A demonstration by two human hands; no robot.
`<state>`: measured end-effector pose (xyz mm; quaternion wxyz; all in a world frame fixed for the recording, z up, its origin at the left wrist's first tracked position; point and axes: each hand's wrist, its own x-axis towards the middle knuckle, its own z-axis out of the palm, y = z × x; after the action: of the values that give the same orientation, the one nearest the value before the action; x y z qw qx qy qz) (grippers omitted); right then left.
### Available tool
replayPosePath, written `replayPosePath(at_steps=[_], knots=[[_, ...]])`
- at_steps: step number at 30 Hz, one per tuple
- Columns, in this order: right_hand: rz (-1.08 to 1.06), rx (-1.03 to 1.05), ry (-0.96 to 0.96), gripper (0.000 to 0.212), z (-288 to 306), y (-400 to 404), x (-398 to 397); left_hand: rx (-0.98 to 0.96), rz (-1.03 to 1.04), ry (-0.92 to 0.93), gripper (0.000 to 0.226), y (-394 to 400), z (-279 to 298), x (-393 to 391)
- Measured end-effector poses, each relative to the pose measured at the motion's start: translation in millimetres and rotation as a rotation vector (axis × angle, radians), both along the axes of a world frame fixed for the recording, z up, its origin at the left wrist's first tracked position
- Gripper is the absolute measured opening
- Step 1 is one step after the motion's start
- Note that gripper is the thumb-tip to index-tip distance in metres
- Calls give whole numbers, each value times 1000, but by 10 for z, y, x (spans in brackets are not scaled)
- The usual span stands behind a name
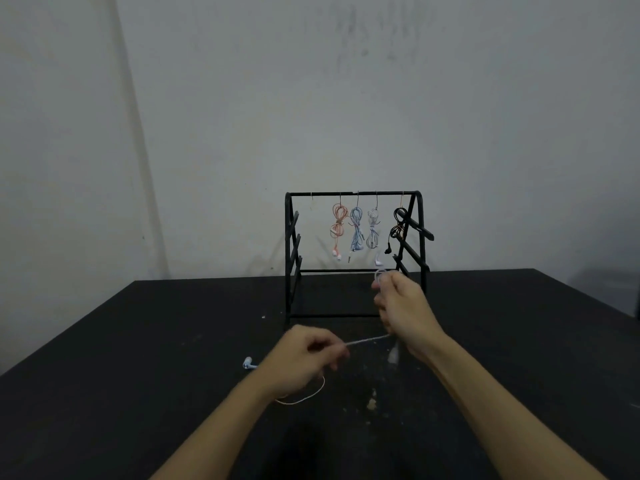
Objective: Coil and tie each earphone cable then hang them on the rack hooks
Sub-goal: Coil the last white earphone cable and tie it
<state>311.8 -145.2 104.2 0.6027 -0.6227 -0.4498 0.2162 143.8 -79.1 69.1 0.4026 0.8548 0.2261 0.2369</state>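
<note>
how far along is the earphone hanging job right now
Four tied bundles hang on the rack: pink, blue, white, black. The left hand and right hand stretch a pale cable, still being coiled. The leftmost hook is empty.

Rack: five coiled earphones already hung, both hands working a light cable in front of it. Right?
Not quite: the head view shows four coiled earphones on the rack, not five; the leftmost hook is bare. The left hand and right hand do hold the light cable.
</note>
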Motion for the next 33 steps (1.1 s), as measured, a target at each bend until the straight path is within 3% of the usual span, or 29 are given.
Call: replayPosePath(at_steps=[2, 6, 8, 14, 19, 25, 27, 31, 33], knots=[[7, -118, -266, 29, -82, -23, 32, 109, 39, 15, 11, 91, 142, -64], [212, -209, -312, 28, -176, -6, -126, 425, 161, -127, 7, 122, 294, 49], [282, -144, -198, 30, -197, 34, -241, 357, 242, -266, 3, 86, 332, 130], [341, 27, 138, 40, -80, 13, -330, -133, 364, -548, 14, 23, 331, 241], [336, 82, 59, 32, -68, -7, -422, -415, 339, -637, 9, -46, 344, 314], [367, 118, 486, 33, -111, 51, -467, -421, 326, -607, 20, -141, 318, 429], [380, 112, 519, 31, -100, 39, -460, -464, 293, -586, 22, -165, 318, 421], [302, 102, 503, 29, -120, 30, -384, -319, 185, -460, 20, -208, 275, 403], [280, 103, 545, 27, -123, 30, -360, -263, 152, -459, 34, -223, 209, 424]])
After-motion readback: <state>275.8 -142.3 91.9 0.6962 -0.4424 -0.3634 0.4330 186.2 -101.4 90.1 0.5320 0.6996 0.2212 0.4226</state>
